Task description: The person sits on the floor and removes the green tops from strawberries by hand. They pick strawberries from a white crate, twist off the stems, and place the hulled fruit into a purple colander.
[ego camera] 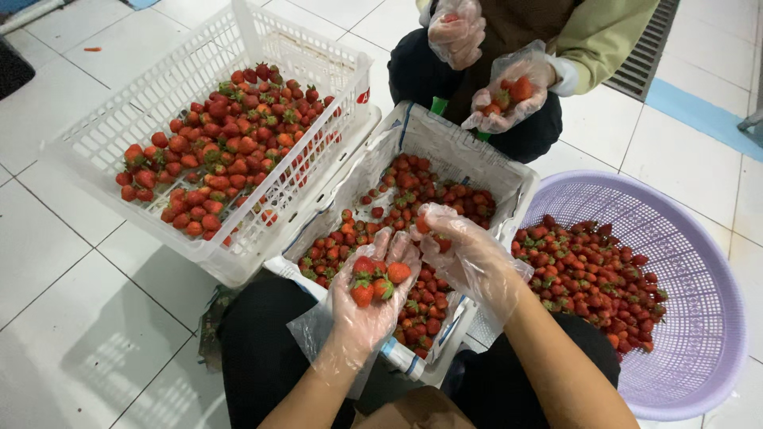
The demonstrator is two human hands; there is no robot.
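Strawberries in hand: I see a small heap of red strawberries (373, 278) with green caps lying in the cupped palm of my left hand (367, 298), above the near end of the lined box.
Left arm pose: forearm comes up from the bottom edge, palm turned up, fingers pointing away from me.
Left hand: gloved in thin clear plastic, half open as a cup, fingers curled loosely round the berries, not clamped.
Right arm pose: forearm rises from the lower right and slants toward the middle, wrist bent down over the box.
Right hand: my right hand (465, 250), also in a clear glove, has its fingertips drawn together just beside the left palm; I cannot tell whether they pinch a berry, the glove blurs it.
Box: a paper-lined box (509, 179) between my knees, its bottom covered with loose strawberries.
Crate: a white slatted crate (103, 131) to the left, touching the box, holding a pile of strawberries.
Basket: a round lilac basket (691, 262) to the right, strawberries heaped on its near-left side.
Other person: crouched opposite, a gloved hand (513, 95) holding a few strawberries, the other gloved hand (455, 30) raised above it.
Floor: white tiled floor (56, 254) with a blue strip and a drain grate (640, 48) at the upper right.
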